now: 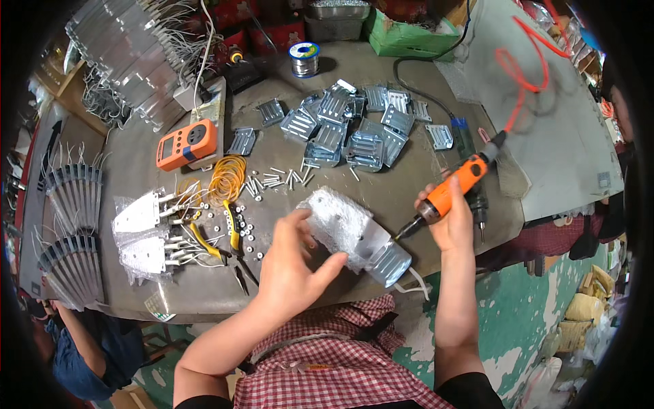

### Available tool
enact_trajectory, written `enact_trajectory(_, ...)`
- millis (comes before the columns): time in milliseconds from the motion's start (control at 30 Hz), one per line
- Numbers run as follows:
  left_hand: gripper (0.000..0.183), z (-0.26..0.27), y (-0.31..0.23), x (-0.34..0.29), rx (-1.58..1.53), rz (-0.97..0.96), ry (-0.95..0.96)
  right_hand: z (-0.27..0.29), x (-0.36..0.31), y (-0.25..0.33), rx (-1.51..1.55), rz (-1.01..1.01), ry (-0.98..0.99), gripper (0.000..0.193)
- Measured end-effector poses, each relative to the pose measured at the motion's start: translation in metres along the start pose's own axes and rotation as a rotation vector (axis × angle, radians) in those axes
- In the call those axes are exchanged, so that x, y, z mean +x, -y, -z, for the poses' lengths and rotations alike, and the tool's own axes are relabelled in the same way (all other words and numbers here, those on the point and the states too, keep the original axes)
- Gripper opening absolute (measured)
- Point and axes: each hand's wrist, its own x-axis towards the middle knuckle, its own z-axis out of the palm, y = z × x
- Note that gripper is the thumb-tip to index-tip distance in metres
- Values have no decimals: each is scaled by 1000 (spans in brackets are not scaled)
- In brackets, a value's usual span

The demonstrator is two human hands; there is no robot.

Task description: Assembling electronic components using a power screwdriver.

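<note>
Grey, scuffed table (197,294): carries all the rest. Silvery, slotted sheet-metal brackets (334,129): lie heaped across its middle. Flat piece in clear bubble wrap (337,221): lies near the front edge, between both hands, slanting down to the right, with a shiny slotted bracket (392,263) at the lower right end and a white cable (413,292) beside that. Orange-and-black electric screwdriver (455,187): points down leftward, bit at the shiny bracket's upper edge. Left hand (294,267): stands empty, fingers bent, thumb spread, just beside the wrap; cannot tell whether fingertips touch. Right hand (453,221): grasps the screwdriver around the body. Orange, boxy meter (187,144): rests at left. Yellow-handled pliers (235,235): lie left of the left hand. Thin silvery screws (272,179): scatter before the heap. Small white ring-shaped beads (249,237): lie around the pliers.
</note>
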Motion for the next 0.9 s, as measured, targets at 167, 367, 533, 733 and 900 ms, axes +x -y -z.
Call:
enact_trajectory(167, 83, -26, -4, 15, 479, -728, 260, 1, 18, 2, -342, 96, -35, 31)
enact_trajectory(367, 76, -32, 29, 12, 723, -763, 217, -24, -33, 27, -1561, 670, -31, 37)
enact_trajectory(533, 70, -25, 34, -15, 501, -605, 250, -32, -108, -34, -1552, 448, 266, 70)
enact_trajectory(733, 78, -2, 39, -36, -686, -61, 148, -52, -129, -90, -1371, 882, 543, 57)
enact_trajectory(900, 69, 2, 56, -14, -913, 163, -8, -78, -115, -83, -1302, 771, 878, 52)
